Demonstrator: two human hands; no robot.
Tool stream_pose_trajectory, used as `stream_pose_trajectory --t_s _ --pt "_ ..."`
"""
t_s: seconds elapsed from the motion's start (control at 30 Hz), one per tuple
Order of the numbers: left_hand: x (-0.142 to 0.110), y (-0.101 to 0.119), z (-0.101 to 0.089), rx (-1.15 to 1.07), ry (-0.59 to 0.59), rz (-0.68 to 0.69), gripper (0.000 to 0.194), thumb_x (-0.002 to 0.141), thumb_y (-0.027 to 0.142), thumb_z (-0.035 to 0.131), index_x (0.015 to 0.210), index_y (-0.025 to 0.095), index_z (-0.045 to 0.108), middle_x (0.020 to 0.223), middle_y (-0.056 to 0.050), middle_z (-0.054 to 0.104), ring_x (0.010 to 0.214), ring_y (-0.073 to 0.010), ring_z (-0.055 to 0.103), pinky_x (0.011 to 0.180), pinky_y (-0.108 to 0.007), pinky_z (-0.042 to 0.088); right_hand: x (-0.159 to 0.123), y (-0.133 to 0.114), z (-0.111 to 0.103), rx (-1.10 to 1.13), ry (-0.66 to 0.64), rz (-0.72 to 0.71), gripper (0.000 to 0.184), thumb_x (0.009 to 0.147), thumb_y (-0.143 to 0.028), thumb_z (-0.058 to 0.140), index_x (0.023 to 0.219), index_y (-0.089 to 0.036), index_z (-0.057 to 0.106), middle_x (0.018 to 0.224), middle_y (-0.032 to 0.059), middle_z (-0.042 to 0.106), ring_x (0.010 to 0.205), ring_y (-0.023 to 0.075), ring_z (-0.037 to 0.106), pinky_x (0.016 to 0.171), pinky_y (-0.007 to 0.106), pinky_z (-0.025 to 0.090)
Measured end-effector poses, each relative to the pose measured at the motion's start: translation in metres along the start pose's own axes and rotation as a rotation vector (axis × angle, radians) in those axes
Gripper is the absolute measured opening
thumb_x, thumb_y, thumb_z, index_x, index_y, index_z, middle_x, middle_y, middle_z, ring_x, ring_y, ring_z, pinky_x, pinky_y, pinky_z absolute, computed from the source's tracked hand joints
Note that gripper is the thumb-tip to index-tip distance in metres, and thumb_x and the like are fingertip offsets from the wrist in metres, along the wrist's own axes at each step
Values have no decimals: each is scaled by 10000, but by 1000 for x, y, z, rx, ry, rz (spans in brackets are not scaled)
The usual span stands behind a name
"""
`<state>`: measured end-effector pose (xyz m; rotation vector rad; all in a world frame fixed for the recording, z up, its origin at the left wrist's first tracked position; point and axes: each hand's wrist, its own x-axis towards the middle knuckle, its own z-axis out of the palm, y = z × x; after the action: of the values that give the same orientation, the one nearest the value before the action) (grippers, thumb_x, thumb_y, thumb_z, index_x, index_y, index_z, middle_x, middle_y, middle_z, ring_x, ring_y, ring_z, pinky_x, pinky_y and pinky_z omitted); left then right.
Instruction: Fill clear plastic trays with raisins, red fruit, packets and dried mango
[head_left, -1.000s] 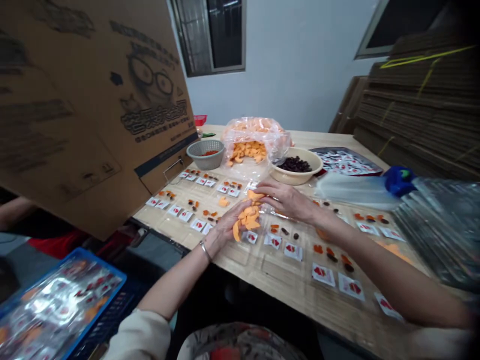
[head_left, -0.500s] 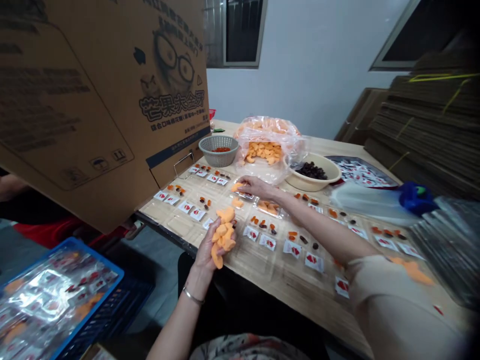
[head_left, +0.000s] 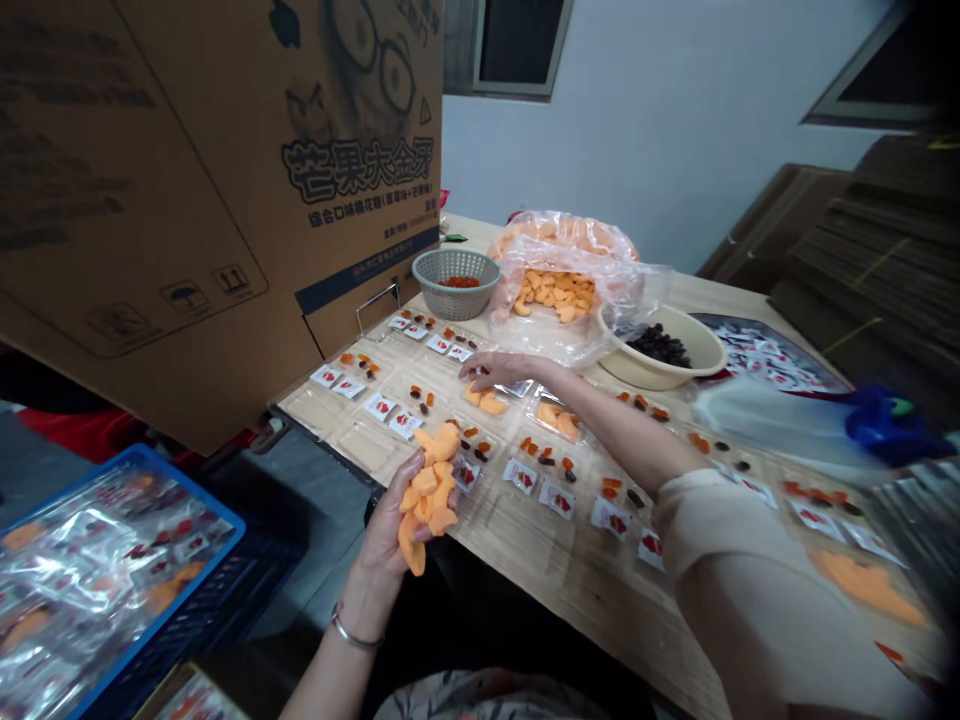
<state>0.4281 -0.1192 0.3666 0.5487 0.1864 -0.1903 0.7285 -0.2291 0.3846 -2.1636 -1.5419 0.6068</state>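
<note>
At a wooden packing bench (head_left: 600,620), a person's left hand (head_left: 390,540) cups a heap of orange dried fruit pieces (head_left: 429,490), palm up, with the fingers curled loosely around it and a metal bangle (head_left: 349,635) at the wrist. The heap is held just off the bench's near edge, its long axis slanting from upper right to lower left, close beside a row of small white sachets (head_left: 465,475) with red marks. The right hand (head_left: 499,370), open with fingers spread, reaches farther across the bench, just above two loose orange pieces (head_left: 486,402) on clear plastic. The left hand is the nearer of the two to the person. Beyond lie an open plastic bag of orange pieces (head_left: 555,295), a grey plastic basket (head_left: 456,285) and a cream bowl (head_left: 712,345) of dark dried fruit (head_left: 660,345). A printed cardboard carton (head_left: 187,200) rises at left, above a blue crate (head_left: 127,570) of foil packets.
</note>
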Motion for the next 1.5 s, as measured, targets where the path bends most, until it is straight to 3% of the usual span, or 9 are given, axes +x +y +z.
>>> stream_pose_trajectory --t_s 0.17,0.27,0.37,0.47,0.73,1.0,1.27,1.37,1.5 --pt "7 3 6 12 72 39 350 892 414 541 968 81 613 621 -89 661 364 -77 510 262 -93 249 -15 -23 14 92 96 4 186 836 -290 649 901 -129 715 852 60 688 760 175 607 705 283 478" --pt "12 3 6 12 92 64 357 882 415 556 988 78 607 641 -88 666 376 -83 526 262 -99 263 -35 -58 17 373 71 -58 337 904 -432 565 1080 -173 690 921 45 694 716 148 616 643 269 490" --pt "18 2 6 1 97 86 340 869 407 584 1016 100 596 670 -76 672 409 -105 568 259 -106 275 -54 -95 22 492 22 -122 370 800 -407 709 1110 -206 684 974 22 687 745 132 623 669 254 495" --pt "22 0 9 -30 113 116 334 870 381 591 1072 115 582 686 -52 663 417 -103 571 255 -109 271 -65 -116 28 573 59 -98 302 745 -343 760 983 -172 688 786 -10 656 680 117 598 646 239 479" --pt "11 8 7 -124 242 238 285 906 288 532 1155 151 545 824 -60 682 546 -149 657 241 -112 274 -27 -72 30 745 596 147 407 714 -390 741 1052 -172 679 714 -15 648 589 115 563 577 241 467" --pt "1 16 0 -145 292 233 223 927 291 494 1083 142 548 812 -61 677 500 -130 629 231 -114 269 46 -42 71 368 813 419 240 737 -399 713 812 -171 696 697 6 676 590 161 583 574 267 446" --pt "1 18 -7 -167 237 245 258 926 354 529 1075 146 564 839 -63 686 533 -137 653 244 -116 286 34 -63 76 -142 632 390 262 921 -365 585 837 -164 730 1015 126 655 892 241 621 769 340 466" --pt "4 18 -10 -159 182 230 285 921 386 545 1063 142 580 822 -68 687 530 -140 654 248 -119 280 17 -83 65 2 582 109 259 941 -350 548 919 -176 738 997 103 674 944 232 619 862 354 473" --pt "11 15 -14 -109 135 198 344 910 450 563 1022 129 610 713 -51 663 467 -123 617 260 -127 287 -9 -121 50 307 124 -150 314 905 -415 598 1140 -231 696 1008 36 698 882 179 635 791 308 511"
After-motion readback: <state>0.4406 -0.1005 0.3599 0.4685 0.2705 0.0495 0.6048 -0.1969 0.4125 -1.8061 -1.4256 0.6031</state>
